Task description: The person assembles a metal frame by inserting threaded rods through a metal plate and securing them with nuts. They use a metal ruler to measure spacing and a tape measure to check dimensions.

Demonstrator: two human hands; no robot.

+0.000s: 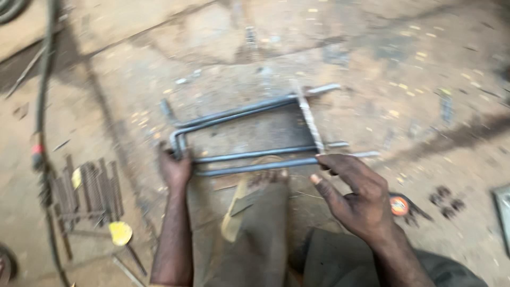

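Clearly, the left hand [175,170] is clenched around the bent corner of a steel rod frame [239,114], at the place where the U-shaped rods turn near the person's knee. The fingers wrap over the rod ends, so this hand grasps the frame firmly. The right hand [356,194] is near the other side; its thumb and forefinger pinch the lower end of a short ribbed bar [309,118] that lies across the long rods, while the other fingers are spread loosely. The picture is blurred by motion, so I cannot tell exactly how tight this pinch is.

The frame lies flat on the dusty concrete floor [372,69], just in front of the person. It is made of two pairs of long grey rods running left to right, joined by a curve on the left side. The ribbed bar crosses them near their right ends. The person's foot in a sandal [249,196] rests just under the lower pair of rods, between the two hands.

Further out, a bundle of short ribbed bar pieces [87,194] lies on the floor to the left, with a yellow leaf [120,232] beside it. A dark cable [45,106] runs down the left edge. To the right of the right hand there is a small round orange object [399,205], partly hidden.
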